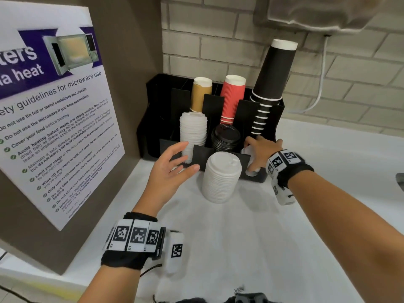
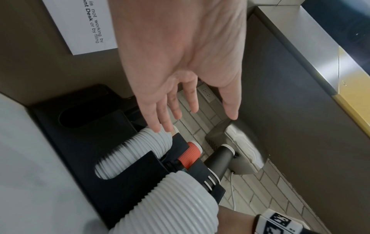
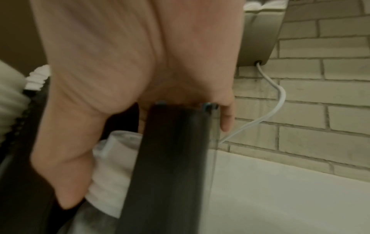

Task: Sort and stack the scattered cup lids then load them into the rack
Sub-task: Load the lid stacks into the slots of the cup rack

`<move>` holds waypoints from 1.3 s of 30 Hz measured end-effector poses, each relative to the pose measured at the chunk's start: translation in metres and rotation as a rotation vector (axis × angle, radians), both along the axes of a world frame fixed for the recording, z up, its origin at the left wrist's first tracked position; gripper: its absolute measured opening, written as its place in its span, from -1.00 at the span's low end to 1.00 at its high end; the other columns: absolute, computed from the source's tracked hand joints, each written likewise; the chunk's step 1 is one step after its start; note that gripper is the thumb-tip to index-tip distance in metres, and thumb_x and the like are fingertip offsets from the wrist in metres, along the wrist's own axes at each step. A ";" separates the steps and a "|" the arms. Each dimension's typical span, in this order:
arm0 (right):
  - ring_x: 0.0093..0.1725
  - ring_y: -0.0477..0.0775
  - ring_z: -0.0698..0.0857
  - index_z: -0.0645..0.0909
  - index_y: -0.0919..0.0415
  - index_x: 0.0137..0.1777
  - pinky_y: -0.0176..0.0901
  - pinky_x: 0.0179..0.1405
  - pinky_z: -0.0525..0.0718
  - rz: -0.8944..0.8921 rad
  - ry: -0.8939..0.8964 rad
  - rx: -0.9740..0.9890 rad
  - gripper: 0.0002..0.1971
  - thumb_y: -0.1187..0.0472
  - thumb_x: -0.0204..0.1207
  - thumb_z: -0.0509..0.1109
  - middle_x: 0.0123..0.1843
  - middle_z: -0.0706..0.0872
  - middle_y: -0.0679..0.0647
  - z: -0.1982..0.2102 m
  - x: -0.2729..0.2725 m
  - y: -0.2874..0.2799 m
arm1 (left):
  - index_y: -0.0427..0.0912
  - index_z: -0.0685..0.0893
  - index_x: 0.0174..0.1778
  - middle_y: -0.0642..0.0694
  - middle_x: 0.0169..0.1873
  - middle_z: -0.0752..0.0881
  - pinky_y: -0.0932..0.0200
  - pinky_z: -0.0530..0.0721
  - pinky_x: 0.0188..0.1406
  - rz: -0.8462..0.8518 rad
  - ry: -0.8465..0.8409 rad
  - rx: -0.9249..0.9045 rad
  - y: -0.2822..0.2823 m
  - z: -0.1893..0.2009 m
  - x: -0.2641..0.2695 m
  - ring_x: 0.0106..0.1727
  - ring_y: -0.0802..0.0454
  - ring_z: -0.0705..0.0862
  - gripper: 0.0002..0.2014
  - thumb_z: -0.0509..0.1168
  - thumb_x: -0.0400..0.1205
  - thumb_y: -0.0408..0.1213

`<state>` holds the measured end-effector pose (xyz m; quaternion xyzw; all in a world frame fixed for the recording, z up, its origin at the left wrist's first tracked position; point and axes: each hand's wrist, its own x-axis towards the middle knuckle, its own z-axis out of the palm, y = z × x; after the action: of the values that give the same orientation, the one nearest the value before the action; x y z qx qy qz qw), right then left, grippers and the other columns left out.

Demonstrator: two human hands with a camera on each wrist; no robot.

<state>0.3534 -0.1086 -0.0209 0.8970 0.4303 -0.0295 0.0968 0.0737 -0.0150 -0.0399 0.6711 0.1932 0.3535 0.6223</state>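
White plastic lids (image 3: 112,171) sit low in the black rack's (image 1: 255,177) right front slot, gripped by right hand (image 1: 261,153), loading underway; left hand (image 1: 169,171), spread and empty, likely takes the tall white lid stack (image 1: 220,178) on the counter next.

A pale brick wall (image 1: 229,40) backs a white counter (image 1: 240,237); a microwave poster (image 1: 54,110) covers the brown left panel (image 1: 131,62).

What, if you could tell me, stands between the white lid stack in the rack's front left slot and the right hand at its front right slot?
In the head view, the black lid stack fills the middle slot between the racked white lids and the right hand.
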 end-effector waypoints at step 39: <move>0.13 0.19 0.56 0.37 0.15 0.21 0.16 0.17 0.64 -0.140 0.414 0.679 -0.29 -0.01 0.19 0.69 0.23 0.32 0.10 -0.010 -0.123 -0.007 | 0.19 0.64 0.17 0.07 0.29 0.65 0.29 0.62 0.16 -0.048 -0.023 0.007 0.017 -0.015 0.007 0.23 0.09 0.70 -0.69 0.41 0.61 -0.30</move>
<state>0.2302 -0.1160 -0.0305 0.8802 0.3639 -0.0723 -0.2959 0.0810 0.0020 -0.0551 0.6735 0.1686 0.3469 0.6306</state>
